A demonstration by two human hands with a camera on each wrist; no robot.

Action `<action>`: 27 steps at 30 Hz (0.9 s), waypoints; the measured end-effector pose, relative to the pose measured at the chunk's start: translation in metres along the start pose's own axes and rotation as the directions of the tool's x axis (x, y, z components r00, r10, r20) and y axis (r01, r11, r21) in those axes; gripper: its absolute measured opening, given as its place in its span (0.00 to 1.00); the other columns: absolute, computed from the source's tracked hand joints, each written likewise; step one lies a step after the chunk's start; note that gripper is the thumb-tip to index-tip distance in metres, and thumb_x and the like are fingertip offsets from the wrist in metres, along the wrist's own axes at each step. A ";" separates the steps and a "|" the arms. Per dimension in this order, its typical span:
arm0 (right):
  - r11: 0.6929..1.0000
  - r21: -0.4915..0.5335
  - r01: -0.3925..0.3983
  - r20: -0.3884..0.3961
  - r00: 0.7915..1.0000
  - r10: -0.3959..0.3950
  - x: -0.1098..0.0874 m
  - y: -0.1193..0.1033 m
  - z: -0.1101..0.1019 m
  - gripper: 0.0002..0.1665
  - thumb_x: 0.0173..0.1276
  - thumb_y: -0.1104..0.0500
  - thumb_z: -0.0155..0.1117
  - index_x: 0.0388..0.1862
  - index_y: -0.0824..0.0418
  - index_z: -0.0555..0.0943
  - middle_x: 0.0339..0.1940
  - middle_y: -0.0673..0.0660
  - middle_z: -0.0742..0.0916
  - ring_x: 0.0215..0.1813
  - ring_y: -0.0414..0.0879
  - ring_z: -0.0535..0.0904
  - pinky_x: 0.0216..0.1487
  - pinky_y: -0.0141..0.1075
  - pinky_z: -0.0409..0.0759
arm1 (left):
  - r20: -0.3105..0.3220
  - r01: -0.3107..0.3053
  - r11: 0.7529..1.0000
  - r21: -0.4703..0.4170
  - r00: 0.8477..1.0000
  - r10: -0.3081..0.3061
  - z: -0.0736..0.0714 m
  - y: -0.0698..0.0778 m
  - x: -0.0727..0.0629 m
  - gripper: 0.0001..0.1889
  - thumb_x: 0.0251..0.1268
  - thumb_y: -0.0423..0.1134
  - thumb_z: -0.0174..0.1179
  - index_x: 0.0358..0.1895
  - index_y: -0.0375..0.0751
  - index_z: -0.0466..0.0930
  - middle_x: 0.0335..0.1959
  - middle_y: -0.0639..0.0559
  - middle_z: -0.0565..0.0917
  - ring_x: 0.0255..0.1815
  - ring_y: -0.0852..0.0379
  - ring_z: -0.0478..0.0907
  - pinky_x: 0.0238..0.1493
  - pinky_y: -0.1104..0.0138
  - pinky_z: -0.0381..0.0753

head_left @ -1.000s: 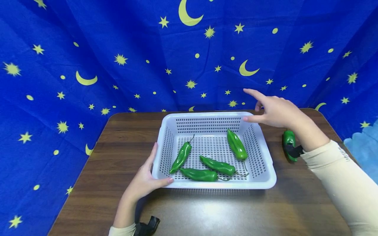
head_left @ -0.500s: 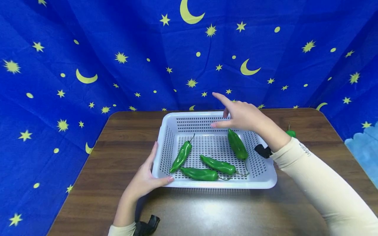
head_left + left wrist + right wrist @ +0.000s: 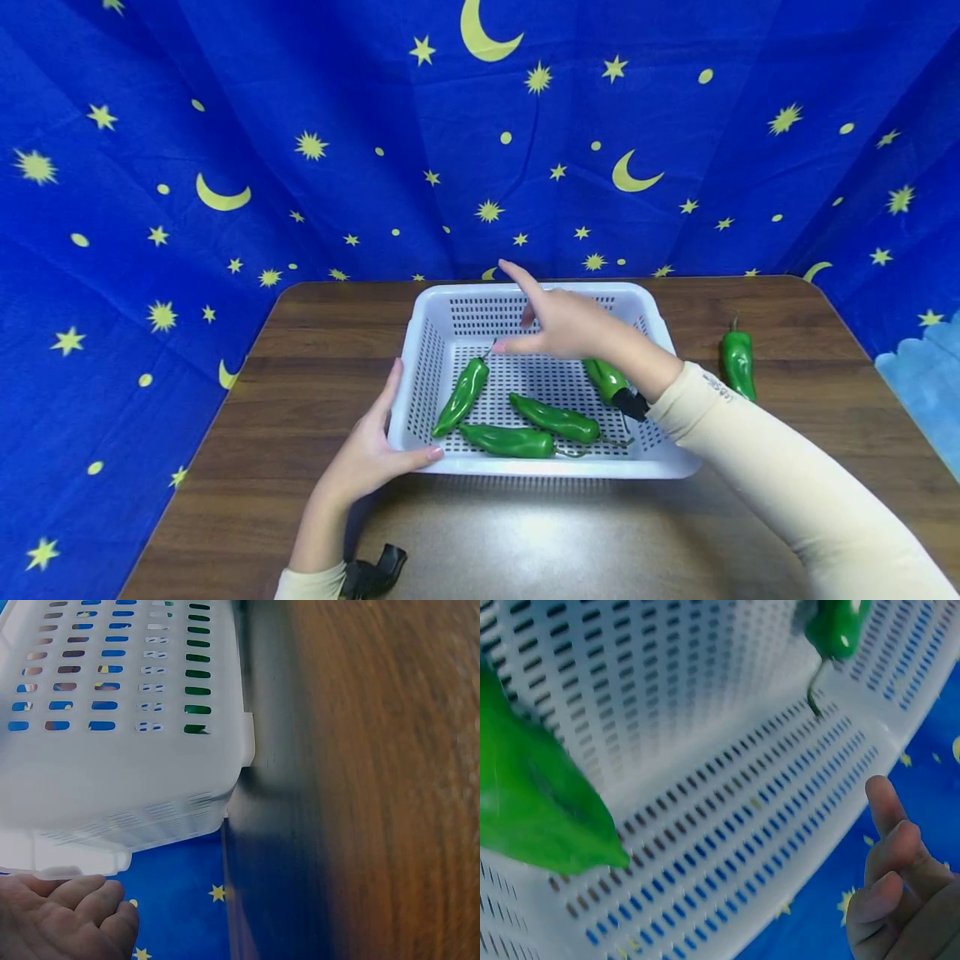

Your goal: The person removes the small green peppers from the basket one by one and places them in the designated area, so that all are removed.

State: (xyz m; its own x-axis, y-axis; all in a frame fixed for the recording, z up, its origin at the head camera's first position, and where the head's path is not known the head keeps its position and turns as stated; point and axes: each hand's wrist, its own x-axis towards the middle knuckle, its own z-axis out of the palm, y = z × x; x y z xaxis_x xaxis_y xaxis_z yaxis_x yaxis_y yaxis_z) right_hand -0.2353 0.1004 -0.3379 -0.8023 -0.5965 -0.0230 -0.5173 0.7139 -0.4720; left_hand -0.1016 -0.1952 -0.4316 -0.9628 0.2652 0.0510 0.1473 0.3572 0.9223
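A white perforated plastic basket (image 3: pixel 545 469) holds several glossy green chili peppers. One pepper (image 3: pixel 461 396) lies at the left with its stem pointing back, and another pepper (image 3: pixel 606 379) at the right is partly hidden by my right wrist. Two more lie side by side near the front, the upper one being a pepper (image 3: pixel 555 418). My left hand (image 3: pixel 367 458) holds the basket's front left corner, thumb on the front rim, fingers along the outer left side. Over the basket hovers my right hand (image 3: pixel 562 321), fingers spread and holding nothing, its thumb tip near the left pepper's stem.
Another green pepper (image 3: pixel 738 360) lies on the wooden table (image 3: pixel 330 333) to the right of the basket. Behind the table hangs a blue cloth (image 3: pixel 420 192) with yellow moons and stars. Black wrist straps sit on both wrists.
My right hand has moved left and down, from above the basket's right rim to over its middle. The left hand and the peppers have stayed in place.
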 end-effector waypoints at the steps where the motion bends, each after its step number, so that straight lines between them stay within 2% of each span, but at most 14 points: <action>1: 1.000 0.005 0.003 0.012 1.000 -0.003 0.001 -0.001 0.004 0.69 0.55 0.24 0.65 0.83 0.43 0.36 0.41 0.51 0.88 0.36 0.42 0.83 0.38 0.39 0.82 | 0.001 0.001 1.000 -0.002 1.000 -0.001 0.000 0.000 0.000 0.62 0.52 0.40 0.76 0.80 0.68 0.34 0.79 0.42 0.59 0.66 0.38 0.75 0.60 0.54 0.82; 9: 1.000 -0.024 -0.017 0.081 0.997 0.019 0.008 -0.013 0.033 0.73 0.51 0.19 0.62 0.82 0.43 0.32 0.37 0.46 0.86 0.33 0.40 0.81 0.33 0.35 0.81 | 0.000 0.019 1.000 0.010 1.000 -0.019 -0.001 0.001 0.000 0.62 0.52 0.40 0.75 0.79 0.69 0.33 0.79 0.42 0.58 0.67 0.37 0.74 0.60 0.53 0.82; 13: 0.997 -0.069 -0.015 0.089 0.996 0.021 0.013 -0.023 0.048 0.74 0.52 0.20 0.62 0.83 0.48 0.35 0.28 0.46 0.85 0.26 0.40 0.80 0.25 0.35 0.79 | -0.005 0.025 1.000 0.014 1.000 -0.025 -0.001 0.000 -0.001 0.63 0.52 0.41 0.76 0.79 0.69 0.33 0.79 0.41 0.58 0.67 0.37 0.74 0.59 0.54 0.82; 18: 0.992 -0.124 -0.023 0.092 0.995 0.034 0.016 -0.032 0.068 0.74 0.53 0.21 0.63 0.83 0.52 0.35 0.16 0.49 0.80 0.19 0.42 0.77 0.18 0.36 0.76 | -0.009 0.030 0.999 0.029 1.000 -0.030 -0.001 -0.001 -0.001 0.63 0.52 0.41 0.76 0.80 0.69 0.33 0.78 0.40 0.59 0.66 0.35 0.74 0.56 0.55 0.84; 21: 0.988 -0.143 -0.060 0.093 0.993 0.074 0.017 -0.037 0.077 0.75 0.53 0.21 0.63 0.83 0.52 0.35 0.16 0.49 0.80 0.19 0.43 0.76 0.17 0.36 0.76 | -0.010 0.037 0.999 0.035 0.999 -0.037 0.000 0.000 -0.001 0.63 0.52 0.42 0.76 0.80 0.69 0.33 0.78 0.40 0.59 0.66 0.36 0.74 0.56 0.55 0.84; 27: 0.972 -0.187 -0.139 0.103 0.982 0.160 0.018 -0.041 0.091 0.77 0.50 0.18 0.61 0.83 0.54 0.35 0.21 0.51 0.83 0.22 0.45 0.78 0.20 0.37 0.76 | -0.005 0.045 0.999 0.028 0.999 -0.045 0.001 0.002 -0.001 0.63 0.53 0.41 0.75 0.79 0.69 0.33 0.79 0.41 0.56 0.68 0.35 0.72 0.57 0.54 0.84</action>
State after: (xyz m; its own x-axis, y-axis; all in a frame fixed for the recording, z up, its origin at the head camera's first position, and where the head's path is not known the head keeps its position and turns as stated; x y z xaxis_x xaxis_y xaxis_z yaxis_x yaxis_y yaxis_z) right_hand -0.2016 0.0271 -0.3998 -0.8398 -0.5090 -0.1888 -0.4472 0.8458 -0.2910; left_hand -0.1003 -0.1939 -0.4305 -0.9696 0.2444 0.0117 0.1102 0.3936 0.9127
